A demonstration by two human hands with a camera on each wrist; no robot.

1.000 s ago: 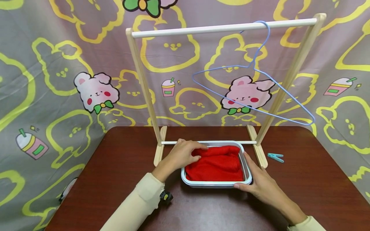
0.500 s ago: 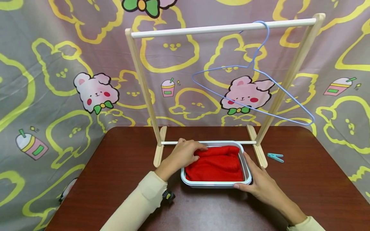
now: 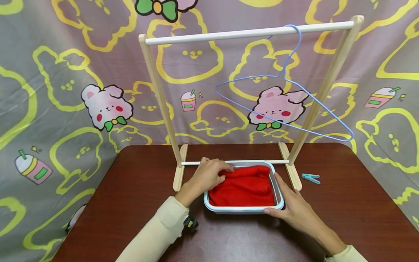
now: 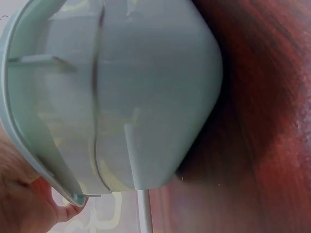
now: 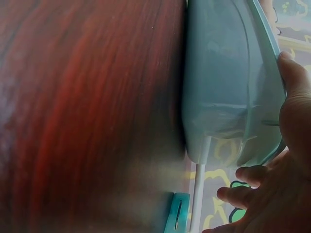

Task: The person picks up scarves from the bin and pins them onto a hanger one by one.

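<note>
A pale grey-blue plastic basin [image 3: 243, 209] stands on the table with a folded red cloth [image 3: 245, 187] inside. My left hand [image 3: 207, 174] reaches over its back left corner. The thumb and index finger of that hand pinch the cloth; its other fingers are mostly hidden. At the right end, my right hand [image 3: 294, 205] grips the basin, thumb at the front right corner of the rim and fingers along the right side. In the left wrist view the basin's outer wall [image 4: 146, 92] fills much of the picture. The right wrist view shows the right thumb [image 5: 294, 75] against the rim.
Behind the basin rises a wooden rack [image 3: 154, 83] with a white top bar. From the bar hangs a blue wire hanger [image 3: 319, 102]. A light blue clothespin [image 3: 311, 178] lies on the dark brown table [image 3: 137, 203] to the right. A patterned curtain [image 3: 124, 72] surrounds the back.
The head view has shifted slightly. Both hands, the basin and the cloth stay almost still.
</note>
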